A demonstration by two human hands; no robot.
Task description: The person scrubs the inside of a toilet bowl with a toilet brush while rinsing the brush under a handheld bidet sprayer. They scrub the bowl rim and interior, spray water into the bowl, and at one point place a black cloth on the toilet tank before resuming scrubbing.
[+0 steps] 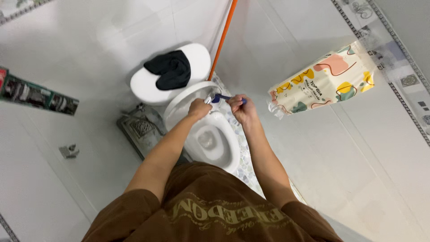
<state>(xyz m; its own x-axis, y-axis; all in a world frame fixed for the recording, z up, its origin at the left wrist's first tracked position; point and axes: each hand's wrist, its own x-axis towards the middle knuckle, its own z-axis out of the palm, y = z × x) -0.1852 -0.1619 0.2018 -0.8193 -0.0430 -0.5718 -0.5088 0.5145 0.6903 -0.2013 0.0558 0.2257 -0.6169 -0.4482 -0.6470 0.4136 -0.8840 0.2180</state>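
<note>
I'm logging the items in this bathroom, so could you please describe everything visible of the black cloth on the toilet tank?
The black cloth is a soft, crumpled fabric piece, loosely bunched with folds, lying on the white lid of the toilet tank. It covers the lid's middle and hangs slightly over its front edge. Neither hand touches it; both are lower, over the bowl. What garment or rag it is cannot be told.

Open toilet bowl (215, 141) below; orange pole (222, 38) close behind.

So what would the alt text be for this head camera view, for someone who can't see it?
Seen from above, a person's left hand and right hand hold a small blue tool over an open white toilet. A black cloth lies on the tank, an orange pole leans behind, and a patterned bag hangs on the tiled wall.
</note>
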